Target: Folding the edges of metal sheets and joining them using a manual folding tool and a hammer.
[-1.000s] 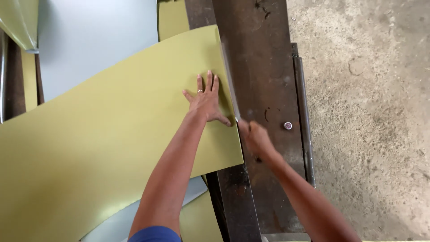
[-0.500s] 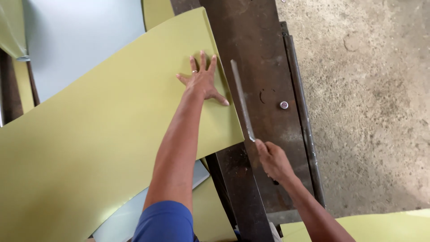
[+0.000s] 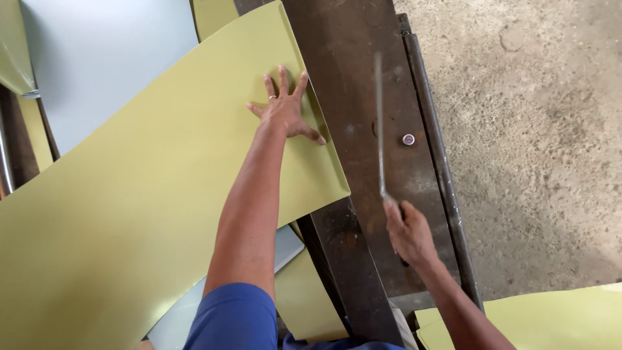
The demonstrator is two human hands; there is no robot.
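Yellow-green sheet (image 3: 129, 214) under flat, open left hand (image 3: 285, 113); right hand (image 3: 407, 230) grip closed on metal rod (image 3: 379, 123).

Flat yellow-green sheet (image 3: 142, 214) beside thin, seemingly metal rod (image 3: 379, 123).

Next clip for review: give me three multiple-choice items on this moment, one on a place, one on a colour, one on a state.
1. Where does the left hand rest?
A. on the concrete floor
B. flat on the large sheet
C. on the round bolt head

2. What colour is that sheet?
A. yellow-green
B. red
C. black

3. How is the right hand?
A. open and empty
B. out of view
C. closed around a thin metal rod

Answers: 1 B, the fingers are spread on the sheet near its edge by the rusty steel beam. 2 A, its whole face is yellow-green. 3 C, the rod rises from the fist, blurred.
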